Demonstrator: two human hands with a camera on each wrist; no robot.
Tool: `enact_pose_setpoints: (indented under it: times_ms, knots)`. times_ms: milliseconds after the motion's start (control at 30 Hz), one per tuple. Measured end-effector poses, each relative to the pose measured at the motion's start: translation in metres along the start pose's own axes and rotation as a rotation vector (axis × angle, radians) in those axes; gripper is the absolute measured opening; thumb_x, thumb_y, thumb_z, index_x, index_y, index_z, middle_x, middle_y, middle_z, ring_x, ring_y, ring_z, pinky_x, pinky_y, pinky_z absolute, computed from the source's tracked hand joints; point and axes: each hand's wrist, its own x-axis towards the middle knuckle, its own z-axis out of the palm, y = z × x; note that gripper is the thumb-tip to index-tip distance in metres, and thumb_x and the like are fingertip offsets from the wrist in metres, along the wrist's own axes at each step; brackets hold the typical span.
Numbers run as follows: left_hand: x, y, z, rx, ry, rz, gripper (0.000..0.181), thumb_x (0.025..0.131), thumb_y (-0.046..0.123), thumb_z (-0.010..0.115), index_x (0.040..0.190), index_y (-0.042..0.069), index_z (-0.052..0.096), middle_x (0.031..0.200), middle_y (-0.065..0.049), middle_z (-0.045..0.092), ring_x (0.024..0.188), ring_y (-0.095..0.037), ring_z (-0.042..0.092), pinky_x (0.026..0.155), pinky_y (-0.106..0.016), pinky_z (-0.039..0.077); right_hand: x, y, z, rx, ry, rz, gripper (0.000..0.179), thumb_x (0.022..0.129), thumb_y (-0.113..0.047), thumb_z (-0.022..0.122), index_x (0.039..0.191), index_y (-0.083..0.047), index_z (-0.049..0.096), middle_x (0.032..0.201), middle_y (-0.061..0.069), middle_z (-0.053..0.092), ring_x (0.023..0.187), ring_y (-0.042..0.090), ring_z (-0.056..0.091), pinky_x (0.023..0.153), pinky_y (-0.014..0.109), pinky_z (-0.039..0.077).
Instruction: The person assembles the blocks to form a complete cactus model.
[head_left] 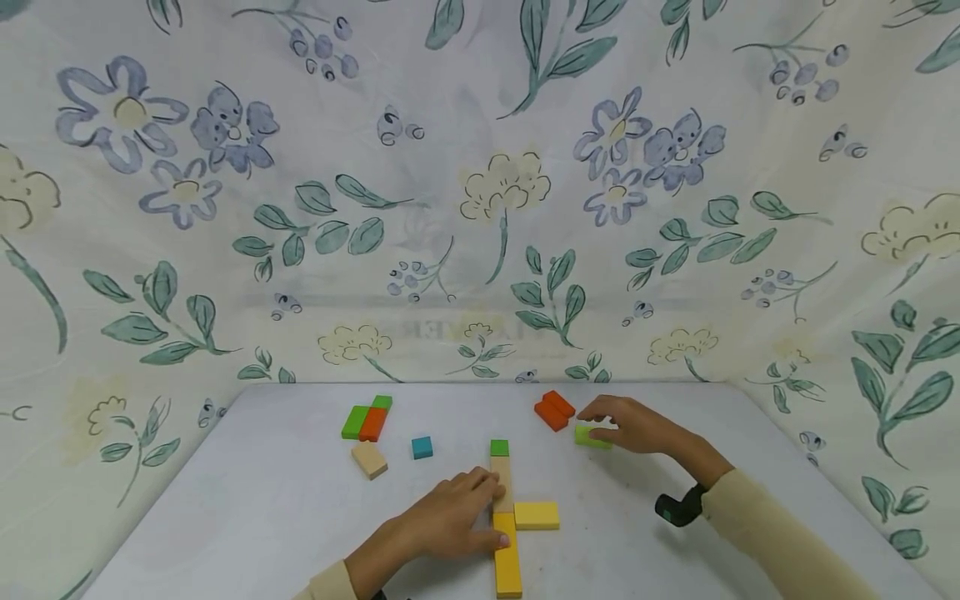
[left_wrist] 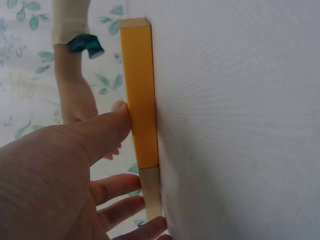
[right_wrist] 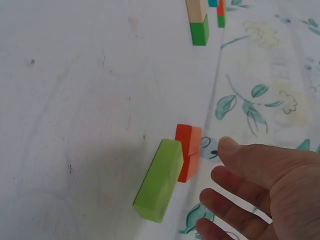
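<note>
My left hand (head_left: 450,517) lies along a straight line of blocks. Its thumb touches the long orange-yellow block (left_wrist: 140,95), and the other fingertips reach the plain wood block (head_left: 501,483) set end to end with it. A small green block (head_left: 499,447) caps the far end of this line. Sticking out from its right side is a paler yellow block (head_left: 536,515). My right hand (head_left: 637,425) hovers by a lime green block (right_wrist: 159,182), fingers loosely bent and parted, nothing between them. Two orange-red blocks (head_left: 555,410) lie just behind the lime one.
On the left of the white table (head_left: 247,500), green blocks (head_left: 356,422) lie against an orange-red block (head_left: 372,424). A wood block (head_left: 369,460) and a blue block (head_left: 422,447) sit nearer. A flowered cloth (head_left: 480,250) hangs behind the table's far edge.
</note>
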Motion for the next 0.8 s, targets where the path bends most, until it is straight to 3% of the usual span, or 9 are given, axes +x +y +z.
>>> enact_pose_setpoints:
  times_ms: [233, 500, 800]
  knots:
    - [0.0, -0.001, 0.001, 0.01, 0.003, 0.003, 0.067, 0.09, 0.061, 0.063, 0.141, 0.02, 0.052, 0.147, -0.002, 0.046, 0.128, -0.018, 0.05, 0.108, -0.048, 0.045, 0.011, 0.007, 0.006, -0.019, -0.073, 0.108, 0.03, 0.093, -0.013, 0.071, 0.122, -0.009, 0.068, 0.116, 0.003, 0.069, 0.103, 0.02, 0.063, 0.089, 0.037, 0.058]
    - [0.001, -0.002, 0.003, 0.011, -0.011, -0.009, 0.067, 0.089, 0.062, 0.063, 0.141, 0.021, 0.051, 0.148, 0.0, 0.045, 0.128, -0.017, 0.049, 0.109, -0.047, 0.045, 0.016, 0.013, 0.014, -0.045, -0.112, 0.092, 0.03, 0.092, -0.007, 0.07, 0.122, -0.013, 0.07, 0.113, 0.002, 0.068, 0.097, 0.017, 0.062, 0.085, 0.033, 0.058]
    - [0.001, -0.002, 0.002, 0.002, -0.014, -0.011, 0.066, 0.09, 0.062, 0.063, 0.141, 0.022, 0.052, 0.149, 0.0, 0.044, 0.13, -0.017, 0.049, 0.11, -0.047, 0.044, 0.016, 0.013, 0.015, -0.04, -0.183, 0.182, 0.029, 0.093, -0.021, 0.072, 0.12, -0.013, 0.072, 0.1, -0.004, 0.065, 0.089, 0.013, 0.056, 0.079, 0.028, 0.056]
